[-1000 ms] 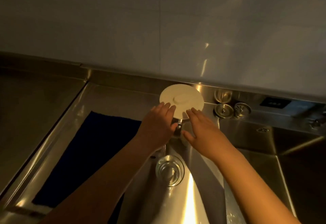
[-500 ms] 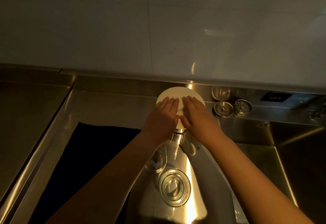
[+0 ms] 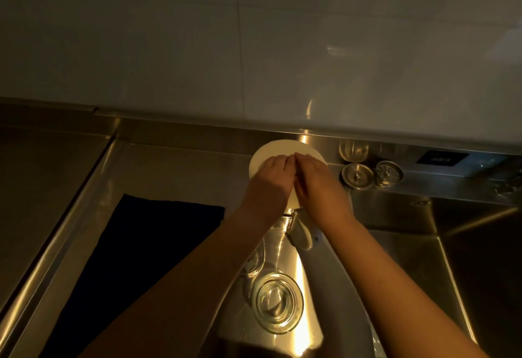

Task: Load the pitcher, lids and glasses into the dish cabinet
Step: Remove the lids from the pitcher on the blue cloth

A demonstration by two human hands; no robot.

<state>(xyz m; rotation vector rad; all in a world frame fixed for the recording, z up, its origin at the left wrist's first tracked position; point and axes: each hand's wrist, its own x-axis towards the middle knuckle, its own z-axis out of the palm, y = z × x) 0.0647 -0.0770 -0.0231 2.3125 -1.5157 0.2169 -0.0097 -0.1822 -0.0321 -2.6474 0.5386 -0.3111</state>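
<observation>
Head view shows the pale round lid (image 3: 282, 150) at the counter's (image 3: 180, 171) back edge, about twelve o'clock from both hands, left hand (image 3: 268, 181) and right hand (image 3: 317, 182) side by side, fingers flat on it, equally near.

Both hands, the left hand (image 3: 269, 181) and right hand (image 3: 316, 185), lie flat with straight fingers on the pale round lid (image 3: 261, 157) near the steel bench's (image 3: 175, 171) back edge.
</observation>
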